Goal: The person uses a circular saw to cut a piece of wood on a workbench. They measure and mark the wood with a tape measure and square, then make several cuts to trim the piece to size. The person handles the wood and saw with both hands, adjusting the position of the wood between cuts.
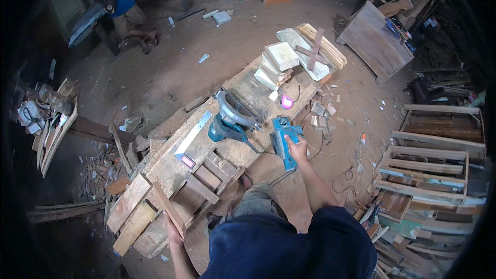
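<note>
My right hand [297, 151] is wrapped round the grip of a blue electric planer [281, 144], held at the right edge of the wooden workbench [248, 85]. At the bench's near left end, my left hand [174, 231] is closed on a short wooden board [168, 207], which is tilted on its edge; part of the fingers is hidden behind it. Between my hands, a blue circular saw [232, 119] rests on the sawdust-covered bench top. A metal try square [194, 137] with a dark handle lies left of the saw. Beyond the planer sits a pink tape measure [287, 102].
Stacked wood blocks [281, 57] and planks fill the bench's far end. Power cords trail over the floor on the right, among wood scraps [319, 113]. Wooden frames [429, 170] are piled at far right, and a cabinet [374, 41] stands beyond. Another person [121, 0] is at upper left.
</note>
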{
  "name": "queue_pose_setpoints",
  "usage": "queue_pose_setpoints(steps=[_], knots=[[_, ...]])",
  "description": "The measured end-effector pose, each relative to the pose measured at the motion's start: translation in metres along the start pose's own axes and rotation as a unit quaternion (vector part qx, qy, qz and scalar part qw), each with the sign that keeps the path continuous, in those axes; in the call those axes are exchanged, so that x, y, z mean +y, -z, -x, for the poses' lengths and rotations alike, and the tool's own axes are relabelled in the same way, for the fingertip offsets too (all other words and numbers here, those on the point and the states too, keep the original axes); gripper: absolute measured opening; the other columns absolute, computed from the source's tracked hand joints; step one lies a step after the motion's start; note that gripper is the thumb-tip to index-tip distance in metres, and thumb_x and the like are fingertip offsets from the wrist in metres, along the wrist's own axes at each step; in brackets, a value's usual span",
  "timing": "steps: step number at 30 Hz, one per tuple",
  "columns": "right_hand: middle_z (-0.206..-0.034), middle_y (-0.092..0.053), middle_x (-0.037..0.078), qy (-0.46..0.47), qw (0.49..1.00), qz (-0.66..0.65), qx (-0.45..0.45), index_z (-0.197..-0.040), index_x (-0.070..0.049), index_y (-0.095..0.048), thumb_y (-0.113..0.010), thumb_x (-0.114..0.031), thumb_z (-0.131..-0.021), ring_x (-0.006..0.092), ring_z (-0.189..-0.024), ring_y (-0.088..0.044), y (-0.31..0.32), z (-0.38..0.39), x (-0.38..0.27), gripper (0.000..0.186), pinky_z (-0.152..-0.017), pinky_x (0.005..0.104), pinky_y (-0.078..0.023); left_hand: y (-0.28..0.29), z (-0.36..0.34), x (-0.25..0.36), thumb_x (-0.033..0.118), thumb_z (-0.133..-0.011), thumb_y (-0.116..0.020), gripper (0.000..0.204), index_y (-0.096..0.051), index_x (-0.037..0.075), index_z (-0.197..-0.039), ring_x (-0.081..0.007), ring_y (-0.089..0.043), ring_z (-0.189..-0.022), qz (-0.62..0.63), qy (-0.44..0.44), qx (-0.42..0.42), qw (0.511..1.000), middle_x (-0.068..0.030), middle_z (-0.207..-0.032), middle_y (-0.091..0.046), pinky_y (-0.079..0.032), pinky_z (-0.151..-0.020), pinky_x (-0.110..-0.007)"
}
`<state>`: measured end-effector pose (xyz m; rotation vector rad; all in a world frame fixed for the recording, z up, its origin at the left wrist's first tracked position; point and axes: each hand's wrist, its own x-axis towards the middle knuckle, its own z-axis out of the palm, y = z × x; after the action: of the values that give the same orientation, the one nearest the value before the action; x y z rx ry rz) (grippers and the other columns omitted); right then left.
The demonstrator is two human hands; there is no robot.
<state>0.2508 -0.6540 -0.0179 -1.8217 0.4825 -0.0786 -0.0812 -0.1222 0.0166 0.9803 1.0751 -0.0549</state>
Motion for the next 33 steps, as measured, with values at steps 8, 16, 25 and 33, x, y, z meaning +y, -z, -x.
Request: queue_pose_setpoints(steps=[8,16,25,33], knots=[[-0.064,-0.06,0.002,0.009,0.994,-0.024,0.108,-0.09,-0.006,-0.066,-0.081,-0.032,-0.09,0.0113,-0.046,-0.054,-0.023,-0.112,0.032,0.03,-0.041,0.0296,-0.042,-0.071,0.047,-0.013,0.061,-0.105,-0.042,0.055,-0.06,0.013,-0.126,-0.0154,-0.063,-0.065,0.043,0.04,0.107,0.993,-0.0013,-0.084,-0.063,-0.051,-0.052,-0.03],[-0.077,-0.063,0.008,-0.056,0.99,-0.107,0.067,-0.106,-0.002,-0.064,-0.077,-0.041,-0.092,0.0157,-0.06,-0.059,-0.064,-0.163,-0.006,0.043,-0.051,0.0307,-0.048,-0.101,0.057,-0.004,0.066,-0.101,-0.047,0.062,-0.062,0.011,-0.124,-0.0128,-0.063,-0.058,0.036,0.054,0.111,0.992,0.0003,-0.078,-0.065,-0.051,-0.049,-0.028],[-0.128,-0.06,0.024,0.368,0.909,0.198,-0.007,-0.126,0.008,-0.059,-0.07,-0.022,-0.096,0.0406,-0.123,-0.052,-0.092,-0.03,-0.082,0.044,-0.108,0.0493,-0.038,-0.165,0.035,-0.031,0.047,-0.106,-0.053,0.058,-0.047,-0.007,-0.128,-0.0244,-0.063,-0.108,0.121,-0.13,0.263,0.948,-0.0181,-0.118,-0.065,-0.054,-0.091,-0.039],[-0.127,-0.064,0.016,-0.052,0.833,0.038,-0.549,-0.141,0.001,-0.052,-0.075,-0.033,-0.095,0.0224,-0.113,-0.063,-0.19,0.159,-0.078,0.062,-0.096,0.035,-0.052,-0.152,0.034,-0.026,0.038,-0.109,-0.048,0.054,-0.038,0.002,-0.148,-0.024,-0.055,-0.125,0.182,-0.1,0.162,0.965,-0.0143,-0.138,-0.057,-0.044,-0.108,-0.04]])
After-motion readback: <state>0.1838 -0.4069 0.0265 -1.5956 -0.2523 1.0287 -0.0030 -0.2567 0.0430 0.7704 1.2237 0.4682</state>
